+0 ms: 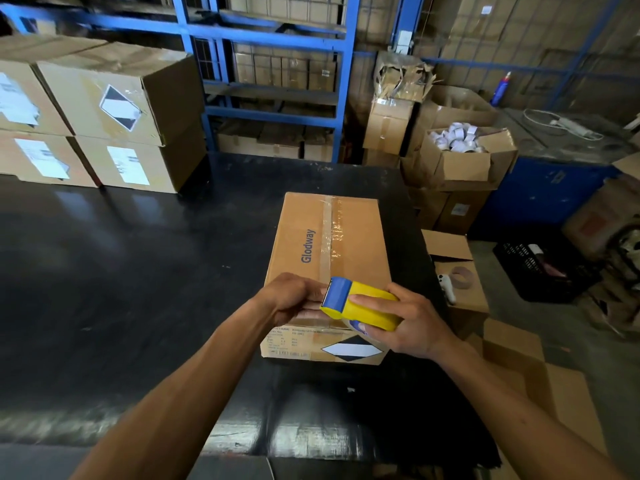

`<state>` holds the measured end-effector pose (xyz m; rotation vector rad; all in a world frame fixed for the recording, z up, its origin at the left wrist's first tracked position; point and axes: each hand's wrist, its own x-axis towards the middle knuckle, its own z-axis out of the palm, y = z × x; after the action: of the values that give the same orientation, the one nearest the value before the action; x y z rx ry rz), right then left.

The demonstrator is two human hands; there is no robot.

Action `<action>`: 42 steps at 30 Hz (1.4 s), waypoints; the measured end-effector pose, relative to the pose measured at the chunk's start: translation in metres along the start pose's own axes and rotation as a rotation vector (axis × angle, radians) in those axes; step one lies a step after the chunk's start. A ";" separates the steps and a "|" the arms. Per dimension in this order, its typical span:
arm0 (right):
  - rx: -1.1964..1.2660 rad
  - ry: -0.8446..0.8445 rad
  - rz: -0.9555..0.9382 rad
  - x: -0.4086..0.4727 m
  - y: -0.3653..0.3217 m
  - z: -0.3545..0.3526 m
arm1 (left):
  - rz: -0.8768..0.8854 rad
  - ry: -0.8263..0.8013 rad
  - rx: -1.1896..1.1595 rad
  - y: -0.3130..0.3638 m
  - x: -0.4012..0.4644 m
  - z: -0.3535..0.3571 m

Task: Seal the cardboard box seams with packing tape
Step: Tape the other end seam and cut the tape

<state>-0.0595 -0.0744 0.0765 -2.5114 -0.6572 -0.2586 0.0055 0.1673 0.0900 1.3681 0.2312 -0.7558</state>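
cardboard box (pixel 304 237) on black table (pixel 138 271), shelving (pixel 270 39) behind.

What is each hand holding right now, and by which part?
The right hand grips the yellow tape dispenser around its body. The left hand presses on the near top edge of the cardboard box beside the dispenser's blue end, gripping nothing visible.

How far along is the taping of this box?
Done: clear tape already runs down the top centre seam of the box. In hand: the right hand holds the dispenser at the near edge, the left hand beside it. Left: no tape visible over the near end face.
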 end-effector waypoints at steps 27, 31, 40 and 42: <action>-0.408 -0.383 -0.108 0.029 -0.037 0.029 | 0.421 0.709 0.394 -0.116 -0.005 -0.091; -0.448 -0.415 -0.070 0.030 -0.039 0.028 | 0.429 0.684 0.358 -0.120 -0.001 -0.097; -0.537 -0.524 0.021 0.036 -0.041 0.029 | 0.406 0.568 0.241 -0.115 0.005 -0.103; -0.536 -0.529 0.029 0.038 -0.042 0.028 | 0.391 0.500 0.258 -0.114 0.008 -0.111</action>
<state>-0.0466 -0.0128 0.0833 -3.1383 -0.8358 0.2979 -0.0276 0.2670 -0.0302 1.7707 0.2515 -0.1085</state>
